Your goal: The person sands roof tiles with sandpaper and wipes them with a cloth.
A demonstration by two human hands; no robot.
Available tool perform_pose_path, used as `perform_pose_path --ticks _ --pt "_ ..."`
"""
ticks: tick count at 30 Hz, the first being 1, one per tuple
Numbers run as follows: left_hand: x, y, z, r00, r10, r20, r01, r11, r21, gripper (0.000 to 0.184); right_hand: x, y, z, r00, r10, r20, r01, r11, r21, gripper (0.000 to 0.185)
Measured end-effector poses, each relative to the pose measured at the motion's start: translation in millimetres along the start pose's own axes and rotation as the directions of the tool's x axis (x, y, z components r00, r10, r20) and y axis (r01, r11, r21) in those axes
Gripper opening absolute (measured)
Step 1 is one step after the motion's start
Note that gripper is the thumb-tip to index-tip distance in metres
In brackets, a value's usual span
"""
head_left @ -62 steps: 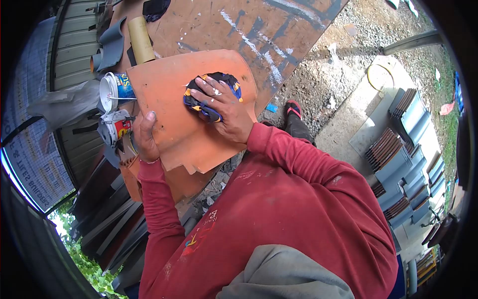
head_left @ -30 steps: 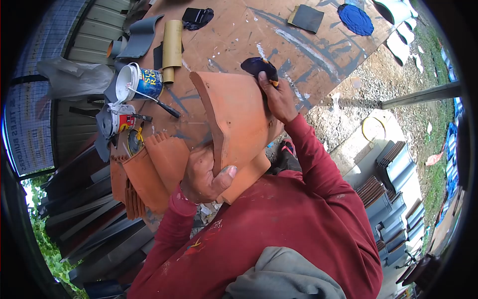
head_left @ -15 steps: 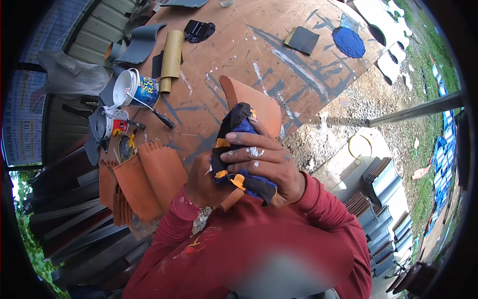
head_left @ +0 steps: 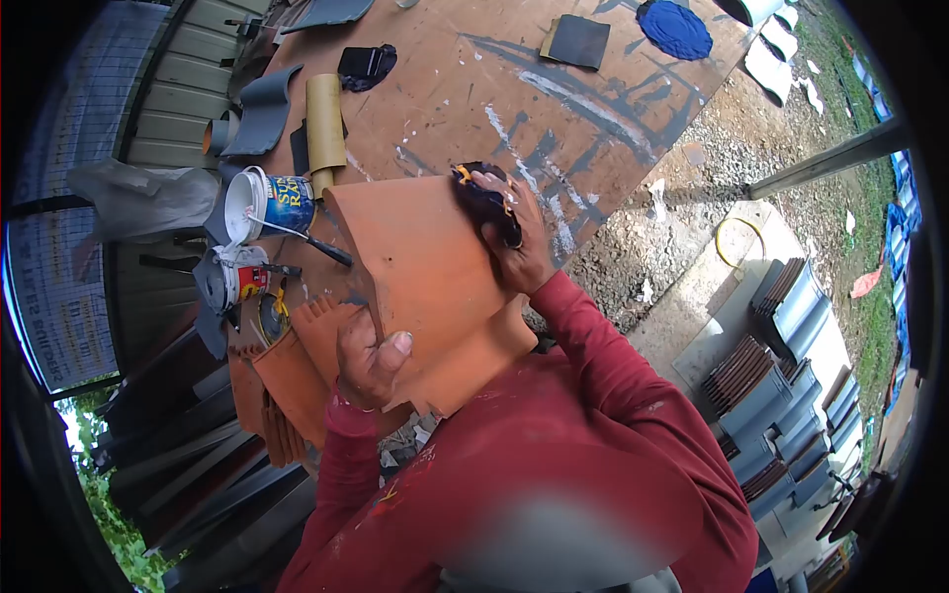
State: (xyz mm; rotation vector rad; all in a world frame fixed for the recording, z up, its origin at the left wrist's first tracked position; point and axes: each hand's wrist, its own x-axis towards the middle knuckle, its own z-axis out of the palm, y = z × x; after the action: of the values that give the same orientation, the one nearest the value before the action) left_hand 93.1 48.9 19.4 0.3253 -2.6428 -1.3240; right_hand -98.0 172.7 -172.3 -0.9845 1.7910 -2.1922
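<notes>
A curved orange roof tile is held up in front of my chest, its broad face turned toward me. My left hand grips its lower left edge, thumb on the face and the other fingers hidden behind. At the tile's upper right edge, my right hand clasps a dark cloth with orange patches and presses it against the tile. Behind my left hand, more orange roof tiles stand stacked at the table's edge.
The paint-streaked wooden table carries a blue paint bucket, a smaller red-and-white paint can, a cardboard tube, a dark sanding sheet and a blue cloth. Grey tiles are stacked on the ground at right.
The tile has turned from edge-on to face me. My right hand has moved up and right with the cloth, off the near edge; my left hand has shifted left and still holds the tile.
</notes>
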Motion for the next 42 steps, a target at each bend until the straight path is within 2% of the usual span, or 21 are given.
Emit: perform_pose_path --ticks 1,2,4,5,7,8,11,14,17,18,20,22,23,25,26,28,32,35,36,41,42 --pt "-4.2 -3.6 -3.7 0.999 -0.049 -0.017 0.049 0.999 -0.019 0.037 -11.9 27.5 -1.0 0.973 0.214 -0.093 -0.212 0.977 0.026 0.046" --pt "-6.7 -2.8 -2.4 0.994 -0.084 -0.074 0.081 0.996 -0.045 0.039 -6.3 27.8 -3.4 0.973 0.211 -0.093 -0.209 0.978 0.027 0.046" --pt "-9.9 -7.6 -3.1 0.986 -0.115 -0.122 0.108 0.992 -0.067 0.04 5.5 25.8 -8.1 0.844 0.536 -0.004 -0.534 0.842 -0.073 0.047" --pt "-12.5 -9.4 -2.3 0.975 -0.154 -0.16 0.14 0.986 -0.095 0.041 10.5 30.7 6.0 0.968 0.248 -0.048 -0.25 0.914 -0.32 0.044" --pt "-7.2 -11.2 3.5 0.98 -0.084 -0.181 0.073 0.995 -0.067 0.042 40.1 -43.5 30.5 0.985 -0.107 0.134 0.102 0.994 0.041 0.041" --pt "-10.8 -11.2 5.2 0.977 -0.018 -0.212 0.012 0.999 -0.03 0.043 47.0 -66.3 42.8 0.954 -0.249 0.167 0.267 0.958 -0.1 0.041" --pt "-15.2 -17.1 0.2 0.985 -0.019 -0.173 0.011 0.999 -0.052 0.044 54.2 -41.8 38.2 0.968 -0.201 0.15 0.203 0.979 -0.001 0.041" --pt "-19.2 -17.8 -4.9 0.973 -0.135 -0.188 0.11 0.984 -0.142 0.043 -0.3 50.5 5.4 0.994 0.097 -0.053 -0.108 0.952 -0.285 0.047" --pt "-13.7 -18.5 -1.2 0.924 -0.248 -0.293 0.208 0.965 -0.159 0.04 -48.9 32.7 -21.9 0.921 0.359 0.151 -0.319 0.918 -0.236 0.051" --pt "-10.3 -15.4 -0.2 0.92 -0.266 -0.287 0.225 0.959 -0.17 0.04 -61.7 4.7 -25.6 0.789 0.57 0.231 -0.517 0.818 -0.254 0.048" --pt "11.7 -11.6 0.9 0.93 -0.211 -0.302 0.167 0.972 -0.164 0.038 -62.0 -27.4 -41.4 0.615 0.733 0.291 -0.669 0.681 -0.299 0.045" --pt "19.6 -15.5 -1.0 0.929 -0.233 -0.286 0.185 0.965 -0.186 0.038 -61.2 -40.3 -57.7 0.254 0.822 0.509 -0.596 0.548 -0.587 0.045" --pt "21.3 -16.8 -3.5 0.929 -0.259 -0.263 0.209 0.957 -0.203 0.038 -71.2 -45.8 -61.4 0.253 0.816 0.519 -0.589 0.556 -0.587 0.045" --pt "30.4 -12.8 1.9 0.935 -0.238 -0.262 0.172 0.953 -0.251 0.042 -89.4 -63.0 -65.3 0.649 0.522 0.553 -0.266 0.837 -0.479 0.046" --pt "33.9 -11.4 8.5 0.941 -0.223 -0.255 0.141 0.942 -0.306 0.049 -92.2 -71.6 -63.3 0.638 0.517 0.571 -0.253 0.841 -0.478 0.046" --pt "45.9 -17.0 24.6 0.934 -0.183 -0.308 0.051 0.919 -0.391 0.072 -79.3 -110.8 -58.6 0.87 0.088 0.486 0.065 0.955 -0.29 0.046" --pt "72.9 13.7 69.0 0.92 -0.183 -0.347 0.054 0.935 -0.351 0.095 -87.0 -150.7 -47.7 0.773 -0.029 0.633 0.115 0.989 -0.095 0.042" --pt "96.9 13.9 113.9 0.822 0.049 -0.567 -0.061 0.998 -0.003 0.104 -125.7 -121.1 -40.0 0.981 -0.03 0.189 0.073 0.971 -0.229 0.041" --pt "100.4 21.7 110.7 0.844 -0.062 -0.533 -0.012 0.991 -0.135 0.106 -131.9 -111.1 -41.4 0.975 -0.065 0.213 0.123 0.955 -0.271 0.039" --pt "127.7 -60.7 76.9 0.625 -0.016 -0.781 -0.228 0.952 -0.203 0.099 -130.7 -125.1 -28.1 0.958 -0.102 0.268 0.192 0.921 -0.338 0.04" --pt "135.2 -87.0 70.9 0.617 -0.039 -0.786 -0.141 0.977 -0.16 0.094 -133.1 -123.5 -28.2 0.969 -0.091 0.228 0.172 0.915 -0.364 0.043"
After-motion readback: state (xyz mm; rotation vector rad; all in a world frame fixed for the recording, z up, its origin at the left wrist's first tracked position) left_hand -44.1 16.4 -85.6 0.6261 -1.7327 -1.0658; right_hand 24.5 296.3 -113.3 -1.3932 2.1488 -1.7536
